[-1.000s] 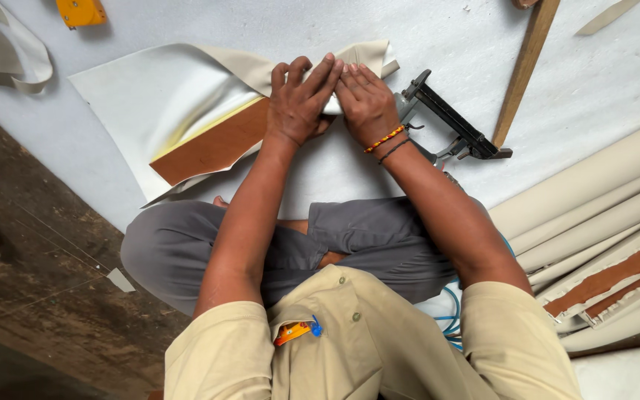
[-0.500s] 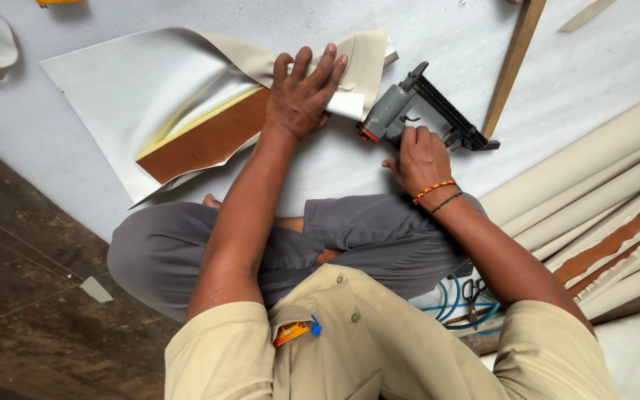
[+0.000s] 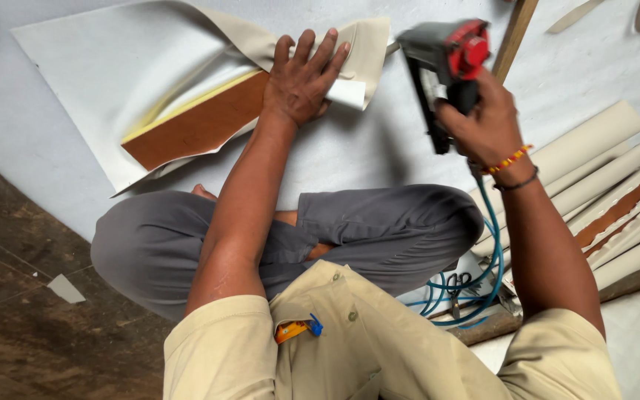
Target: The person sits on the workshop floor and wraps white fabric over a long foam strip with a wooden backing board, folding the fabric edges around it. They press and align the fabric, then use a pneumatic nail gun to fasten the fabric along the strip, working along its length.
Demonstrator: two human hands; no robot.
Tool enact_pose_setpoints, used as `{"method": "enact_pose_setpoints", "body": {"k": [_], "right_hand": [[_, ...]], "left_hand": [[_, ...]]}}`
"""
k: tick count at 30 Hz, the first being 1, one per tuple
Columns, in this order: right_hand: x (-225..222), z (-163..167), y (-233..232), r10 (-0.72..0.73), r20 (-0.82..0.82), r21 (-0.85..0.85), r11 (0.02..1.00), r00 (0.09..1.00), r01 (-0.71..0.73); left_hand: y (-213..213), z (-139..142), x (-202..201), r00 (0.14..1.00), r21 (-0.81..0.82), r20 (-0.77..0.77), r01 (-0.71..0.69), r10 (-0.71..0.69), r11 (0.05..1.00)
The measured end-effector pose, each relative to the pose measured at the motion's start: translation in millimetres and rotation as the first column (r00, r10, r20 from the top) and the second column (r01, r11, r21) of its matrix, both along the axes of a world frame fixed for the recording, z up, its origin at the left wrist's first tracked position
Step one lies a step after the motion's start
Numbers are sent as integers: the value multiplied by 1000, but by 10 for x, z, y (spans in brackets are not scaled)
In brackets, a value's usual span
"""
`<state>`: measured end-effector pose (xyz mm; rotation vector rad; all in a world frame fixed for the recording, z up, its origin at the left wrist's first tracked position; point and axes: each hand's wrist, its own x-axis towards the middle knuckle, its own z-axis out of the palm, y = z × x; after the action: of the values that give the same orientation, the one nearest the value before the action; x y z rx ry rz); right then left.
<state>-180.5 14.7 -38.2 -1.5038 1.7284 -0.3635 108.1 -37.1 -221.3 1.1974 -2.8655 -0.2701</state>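
My left hand (image 3: 301, 78) lies flat, fingers spread, pressing down a folded cream upholstery cover (image 3: 150, 67) wrapped over a brown wooden board (image 3: 194, 130) on the pale floor sheet. My right hand (image 3: 483, 122) grips a black and red pneumatic staple gun (image 3: 442, 70), held lifted just right of the folded edge of the cover, its nose pointing down. A blue air hose (image 3: 487, 259) runs from the gun past my right wrist to coils by my knee. I sit cross-legged in grey trousers.
Several cream-covered panels with brown strips (image 3: 609, 207) lie stacked at the right. A long wooden batten (image 3: 516, 30) leans away at the top. Dark wooden flooring (image 3: 16, 296) lies to the left, with a scrap of pale material (image 3: 64, 287) on it.
My right hand left the cover, took hold of the staple gun lying to the right, and lifted it up beside the folded edge. The left hand has stayed pressed on the cover.
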Motion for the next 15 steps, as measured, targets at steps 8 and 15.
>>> {"method": "enact_pose_setpoints", "body": {"k": [8, 15], "right_hand": [[626, -102, -513, -46, -50, 225, 973, 998, 56], [705, -208, -506, 16, -111, 201, 980, 994, 7]], "left_hand": [[14, -37, 3, 1000, 23, 8, 2, -2, 1000], [10, -38, -2, 1000, 29, 22, 2, -3, 1000]]}}
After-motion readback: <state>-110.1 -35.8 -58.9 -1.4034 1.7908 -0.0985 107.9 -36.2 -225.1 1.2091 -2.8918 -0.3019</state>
